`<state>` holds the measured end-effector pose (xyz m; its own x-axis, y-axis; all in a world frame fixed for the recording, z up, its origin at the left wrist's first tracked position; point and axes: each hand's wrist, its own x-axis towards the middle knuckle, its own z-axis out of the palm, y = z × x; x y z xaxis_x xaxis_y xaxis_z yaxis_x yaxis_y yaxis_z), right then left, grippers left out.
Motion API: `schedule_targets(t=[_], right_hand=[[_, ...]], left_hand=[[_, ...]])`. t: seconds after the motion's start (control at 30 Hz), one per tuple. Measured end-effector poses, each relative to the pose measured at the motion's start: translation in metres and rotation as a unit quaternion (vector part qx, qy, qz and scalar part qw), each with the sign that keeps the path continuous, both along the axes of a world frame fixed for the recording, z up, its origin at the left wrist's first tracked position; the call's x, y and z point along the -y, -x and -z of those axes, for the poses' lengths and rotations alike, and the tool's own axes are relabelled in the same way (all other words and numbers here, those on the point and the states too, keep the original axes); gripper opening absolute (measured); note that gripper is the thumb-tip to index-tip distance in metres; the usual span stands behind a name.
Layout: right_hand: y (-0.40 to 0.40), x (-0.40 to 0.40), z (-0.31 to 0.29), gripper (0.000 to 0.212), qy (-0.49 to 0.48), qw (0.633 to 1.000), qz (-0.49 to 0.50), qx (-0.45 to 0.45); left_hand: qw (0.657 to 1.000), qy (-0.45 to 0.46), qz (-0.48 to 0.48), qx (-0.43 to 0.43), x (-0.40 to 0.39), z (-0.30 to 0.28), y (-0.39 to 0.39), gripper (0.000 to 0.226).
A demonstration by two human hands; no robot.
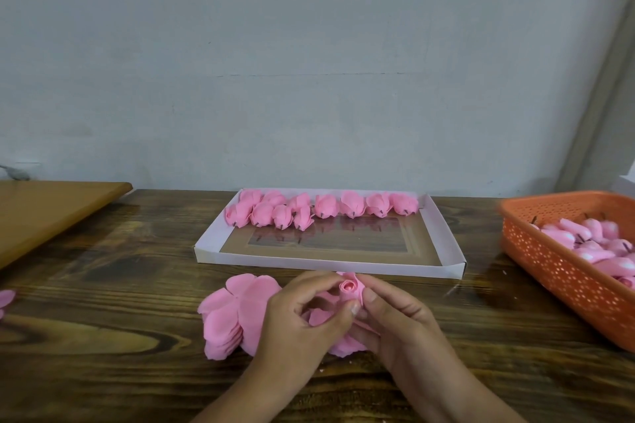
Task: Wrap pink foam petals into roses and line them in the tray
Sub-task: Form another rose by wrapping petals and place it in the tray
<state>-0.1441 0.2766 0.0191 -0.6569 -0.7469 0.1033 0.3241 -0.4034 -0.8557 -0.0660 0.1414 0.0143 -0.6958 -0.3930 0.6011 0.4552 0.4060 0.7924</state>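
Note:
A half-wrapped pink foam rose (348,288) stands between my hands, just in front of the white tray (330,267). My left hand (302,316) curls its fingers round the rose's petals from the left. My right hand (398,321) pinches the rose from the right with thumb and fingertips. A stack of flat pink petals (233,312) lies on the table under and left of my left hand. Several finished roses (323,208) line the tray's far edge, stems toward me.
An orange perforated basket (563,271) with pink buds stands at the right. A lighter wooden board (51,209) lies at the far left. One loose pink petal (5,299) sits at the left edge. The grey wall is behind the dark wooden table (120,336).

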Motion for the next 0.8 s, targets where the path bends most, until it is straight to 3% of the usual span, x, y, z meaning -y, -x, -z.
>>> schedule_targets(t=[0.23,0.47,0.8], right_hand=[[0.005,-0.004,-0.001,0.033,0.042,0.995,-0.051,0.07],[0.01,-0.012,-0.004,0.041,0.05,0.981,-0.134,0.13],[0.012,-0.013,-0.008,0.049,0.042,0.97,-0.208,0.117]], left_hand=[[1.0,0.027,0.002,0.008,0.0,-0.004,-0.002,0.027],[0.996,0.037,0.075,0.043,0.004,-0.008,-0.008,0.027],[0.992,0.065,0.08,0.075,0.005,-0.016,-0.013,0.028]])
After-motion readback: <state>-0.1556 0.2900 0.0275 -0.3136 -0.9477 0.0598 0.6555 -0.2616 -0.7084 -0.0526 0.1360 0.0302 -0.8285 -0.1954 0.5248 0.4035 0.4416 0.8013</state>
